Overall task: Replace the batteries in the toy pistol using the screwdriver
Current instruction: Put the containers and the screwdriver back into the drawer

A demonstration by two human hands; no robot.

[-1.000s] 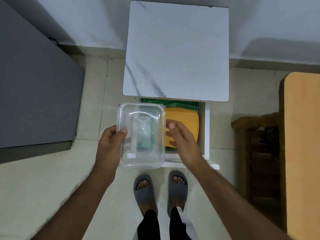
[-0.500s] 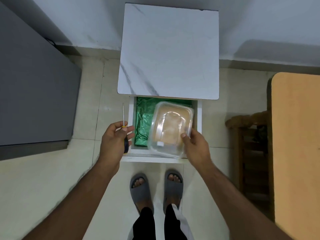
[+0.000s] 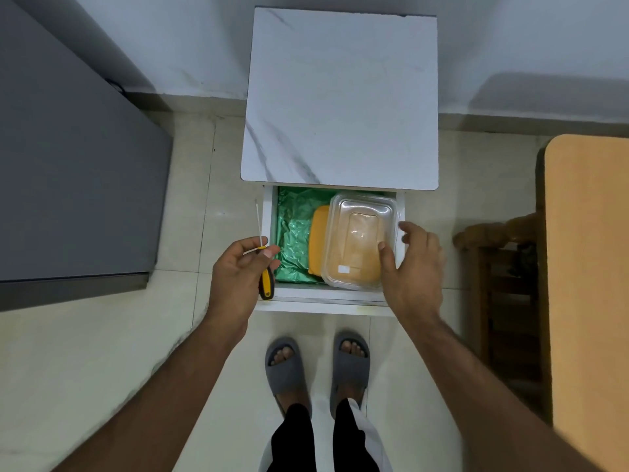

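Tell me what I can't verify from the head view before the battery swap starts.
- Toy pistol and batteries: not in view.
- Yellow box: mostly covered by the clear container resting on it; contents unknown.
- Clear container: glare hides whether it is empty.
- Drawer: back part hidden under the marble top.
- Screwdriver: tip too small to identify; left hand covers part of the handle.
- Right hand: grip on the container unclear.

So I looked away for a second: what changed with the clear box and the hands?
The clear container went from both hands, out over the drawer's front left, down onto the orange box in the drawer. The right hand is letting go. The left hand now holds the screwdriver. The drawer stayed open.
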